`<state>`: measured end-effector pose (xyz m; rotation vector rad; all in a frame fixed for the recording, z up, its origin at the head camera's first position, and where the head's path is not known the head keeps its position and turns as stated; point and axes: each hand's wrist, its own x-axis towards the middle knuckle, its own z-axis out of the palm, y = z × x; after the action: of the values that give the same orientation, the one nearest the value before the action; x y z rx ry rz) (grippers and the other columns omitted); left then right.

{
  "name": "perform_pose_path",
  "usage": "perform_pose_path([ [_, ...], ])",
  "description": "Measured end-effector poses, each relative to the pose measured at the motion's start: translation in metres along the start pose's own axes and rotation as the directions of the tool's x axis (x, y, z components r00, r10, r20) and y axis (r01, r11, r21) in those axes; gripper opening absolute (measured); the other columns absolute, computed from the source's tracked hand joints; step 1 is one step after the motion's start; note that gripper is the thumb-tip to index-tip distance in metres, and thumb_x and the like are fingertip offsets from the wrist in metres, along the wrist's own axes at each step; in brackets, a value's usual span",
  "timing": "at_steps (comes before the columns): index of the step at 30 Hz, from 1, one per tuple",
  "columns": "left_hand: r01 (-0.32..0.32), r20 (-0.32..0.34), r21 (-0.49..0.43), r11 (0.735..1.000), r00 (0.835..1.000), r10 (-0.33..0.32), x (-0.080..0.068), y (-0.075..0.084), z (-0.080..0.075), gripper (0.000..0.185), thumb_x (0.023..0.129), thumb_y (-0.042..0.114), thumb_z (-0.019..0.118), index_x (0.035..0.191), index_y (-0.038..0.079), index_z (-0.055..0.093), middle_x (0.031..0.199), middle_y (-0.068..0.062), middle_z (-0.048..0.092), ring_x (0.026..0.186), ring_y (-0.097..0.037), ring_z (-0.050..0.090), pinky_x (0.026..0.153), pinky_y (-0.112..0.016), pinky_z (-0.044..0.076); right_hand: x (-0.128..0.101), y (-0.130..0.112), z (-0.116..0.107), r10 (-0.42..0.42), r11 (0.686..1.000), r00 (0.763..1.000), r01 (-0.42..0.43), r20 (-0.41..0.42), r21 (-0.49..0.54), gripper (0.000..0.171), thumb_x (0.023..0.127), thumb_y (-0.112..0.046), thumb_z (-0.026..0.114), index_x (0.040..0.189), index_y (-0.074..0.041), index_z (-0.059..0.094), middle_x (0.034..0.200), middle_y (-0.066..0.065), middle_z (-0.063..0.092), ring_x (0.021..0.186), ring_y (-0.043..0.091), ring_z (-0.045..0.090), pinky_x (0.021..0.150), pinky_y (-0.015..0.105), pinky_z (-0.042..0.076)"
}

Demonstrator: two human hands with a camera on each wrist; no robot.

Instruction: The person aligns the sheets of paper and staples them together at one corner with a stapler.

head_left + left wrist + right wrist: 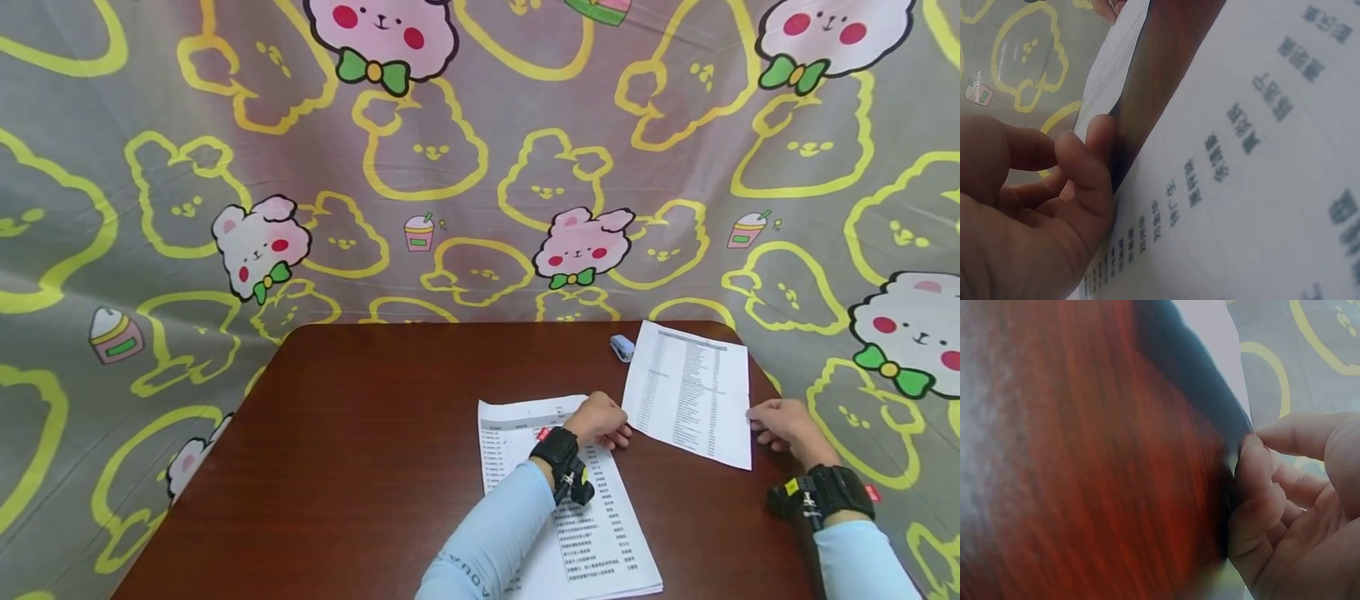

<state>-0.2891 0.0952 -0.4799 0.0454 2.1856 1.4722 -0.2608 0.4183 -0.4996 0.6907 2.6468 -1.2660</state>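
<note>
- Single printed sheet (pixel 690 392): white, rows of small text, lying on the right part of the counter (pixel 360 433), held at both side edges.
- Left hand (pixel 600 419): grip grasping the sheet's left edge; in the left wrist view the thumb (pixel 1088 169) lies against the paper's raised edge, the fingers curled beneath.
- Right hand (pixel 783 425): grip pinching the sheet's right edge near its lower corner; the right wrist view shows thumb and forefinger (pixel 1254 481) meeting on the paper edge, much blurred.
- Second printed sheet (pixel 592 533): white, with a red mark near its top, lying under the left forearm, just beside the held sheet.
- Small pale blue object (pixel 622 347): on the counter at the held sheet's upper left corner; too small to identify.
- Wrist straps (pixel 558 454): black, one on each wrist, over pale blue sleeves.
- Counter: dark reddish wood, rounded corners.
- Backdrop cloth (pixel 225 167): grey, printed with yellow outlines and pink bears.
</note>
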Motion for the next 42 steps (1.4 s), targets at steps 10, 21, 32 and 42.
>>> perform_pose_path([
  [10,-0.015,0.028,-0.054,0.998,0.999,0.016,0.0,-0.003,0.0,0.016,0.095,0.01,0.054,0.093,-0.002,0.064,0.08,-0.015,0.074,0.048,-0.011,0.058,0.041,-0.021,0.041,-0.004,0.002,0.0,0.011,1.0,1.0,-0.012,0.017,0.029,0.044,0.096,-0.02,0.054,0.123,0.014,0.05,0.085,0.015,0.067,0.068,0.02,0.064,0.06,0.031,0.049],
  [21,-0.048,0.006,-0.039,0.998,0.999,0.049,-0.004,0.006,0.003,0.024,0.094,0.01,0.052,0.085,-0.004,0.069,0.084,-0.018,0.075,0.045,-0.01,0.055,0.039,-0.02,0.037,-0.012,0.003,-0.011,0.001,0.998,1.0,-0.003,0.023,0.065,0.048,0.097,-0.02,0.052,0.128,0.016,0.046,0.088,0.014,0.066,0.068,0.018,0.062,0.06,0.03,0.049],
  [32,-0.147,0.038,0.058,0.987,0.989,0.145,-0.013,0.021,-0.002,0.027,0.095,0.013,0.051,0.088,-0.001,0.073,0.08,-0.012,0.076,0.047,-0.009,0.057,0.04,-0.021,0.034,-0.018,-0.002,-0.025,-0.061,0.997,0.998,0.063,-0.032,0.043,0.048,0.098,-0.026,0.052,0.128,0.012,0.048,0.081,0.006,0.065,0.068,0.017,0.061,0.059,0.03,0.05],
  [42,-0.154,0.068,0.042,0.987,0.986,0.151,-0.008,0.021,-0.005,0.026,0.093,0.014,0.052,0.087,0.001,0.074,0.075,-0.008,0.076,0.046,-0.009,0.056,0.041,-0.023,0.028,-0.023,-0.003,-0.034,-0.1,0.992,0.994,0.103,-0.043,0.07,0.05,0.099,-0.03,0.054,0.126,0.012,0.049,0.077,0.002,0.06,0.068,0.015,0.058,0.059,0.03,0.052],
])
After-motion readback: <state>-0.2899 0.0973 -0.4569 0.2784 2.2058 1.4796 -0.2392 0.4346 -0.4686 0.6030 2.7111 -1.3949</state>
